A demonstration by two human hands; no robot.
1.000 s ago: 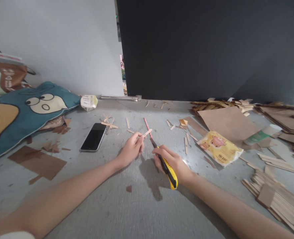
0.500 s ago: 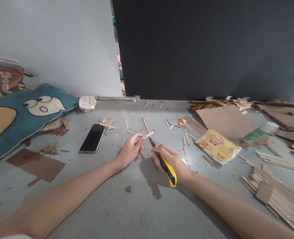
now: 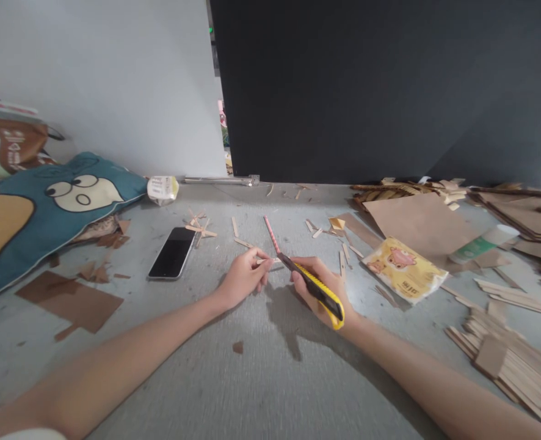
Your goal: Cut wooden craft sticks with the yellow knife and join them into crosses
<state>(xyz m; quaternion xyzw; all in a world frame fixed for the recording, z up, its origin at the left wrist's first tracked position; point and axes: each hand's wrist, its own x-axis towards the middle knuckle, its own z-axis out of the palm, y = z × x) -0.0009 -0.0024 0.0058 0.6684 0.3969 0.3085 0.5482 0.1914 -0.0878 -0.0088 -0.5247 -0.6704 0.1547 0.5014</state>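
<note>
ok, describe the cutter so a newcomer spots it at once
Start at the big black panel behind the grey table. In front of it, over the table, the right hand grips the cutter, tip pointing forward and left. It is yellow and black, unlike the pale stick in the left hand.

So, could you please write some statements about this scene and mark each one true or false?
1. The right hand holds the cutter. True.
2. The phone lies between the pillow and the left hand. True.
3. The left hand grips a second cutter. False: it pinches a stick.
4. The phone's screen is lit. False: it is dark.
5. The yellow pack lies left of the phone. False: it lies to the right.
</note>
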